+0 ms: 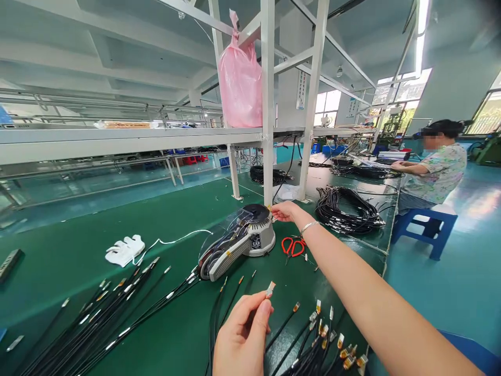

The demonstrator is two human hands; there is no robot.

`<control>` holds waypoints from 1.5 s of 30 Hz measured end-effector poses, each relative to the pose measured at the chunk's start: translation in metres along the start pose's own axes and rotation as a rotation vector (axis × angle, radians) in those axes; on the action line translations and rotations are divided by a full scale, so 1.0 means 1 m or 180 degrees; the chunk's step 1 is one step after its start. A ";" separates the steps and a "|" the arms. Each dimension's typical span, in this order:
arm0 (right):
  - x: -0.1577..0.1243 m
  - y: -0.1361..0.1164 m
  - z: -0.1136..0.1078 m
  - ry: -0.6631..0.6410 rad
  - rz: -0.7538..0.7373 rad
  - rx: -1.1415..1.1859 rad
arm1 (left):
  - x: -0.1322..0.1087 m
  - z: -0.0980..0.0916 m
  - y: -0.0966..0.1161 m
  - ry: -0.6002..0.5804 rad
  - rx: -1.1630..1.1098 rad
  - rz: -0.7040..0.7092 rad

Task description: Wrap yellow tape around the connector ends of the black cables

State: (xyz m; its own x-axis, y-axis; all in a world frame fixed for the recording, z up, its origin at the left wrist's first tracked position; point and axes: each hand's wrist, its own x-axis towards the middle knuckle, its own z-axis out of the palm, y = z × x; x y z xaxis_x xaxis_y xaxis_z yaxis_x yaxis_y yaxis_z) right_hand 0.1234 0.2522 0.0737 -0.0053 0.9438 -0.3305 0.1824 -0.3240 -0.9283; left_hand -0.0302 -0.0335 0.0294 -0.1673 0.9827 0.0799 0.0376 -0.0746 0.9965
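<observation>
My left hand (242, 337) is low in the view, fingers pinched on the end of a black cable whose metal tip (270, 288) sticks up above my thumb. My right hand (285, 211) reaches out to the grey tape dispenser (235, 243) on the green table (70, 256). Its fingers are pinched at the dispenser's outlet on a small piece of tape (271, 209). Several black cables with metal tips (117, 308) lie left of my left hand. More gold-tipped cable ends (324, 339) lie under my right forearm.
Red scissors (293, 246) lie right of the dispenser. A white glove (124, 249) lies at the left. A coil of black cables (348, 209) sits farther back. A pink bag (239, 83) hangs from the white frame. A seated person (434, 167) works at the right.
</observation>
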 end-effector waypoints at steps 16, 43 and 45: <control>-0.245 0.133 0.017 0.0153 -0.1264 0.1606 | -0.016 0.020 0.018 0.0610 0.0537 0.0409; -0.289 0.138 0.042 0.0509 -0.1357 0.1664 | -0.035 0.023 0.010 0.0383 0.1747 0.2840; -0.289 0.138 0.042 0.0497 -0.1373 0.1647 | -0.035 0.022 0.008 0.0392 0.1774 0.2844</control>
State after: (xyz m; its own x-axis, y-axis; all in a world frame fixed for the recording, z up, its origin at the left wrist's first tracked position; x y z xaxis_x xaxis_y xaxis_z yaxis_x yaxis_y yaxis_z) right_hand 0.1088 -0.0675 0.0340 0.1766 0.9811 0.0791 -0.2971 0.1298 -0.9460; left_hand -0.0021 -0.0644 0.0343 0.0465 0.5831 0.8110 0.6376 -0.6424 0.4253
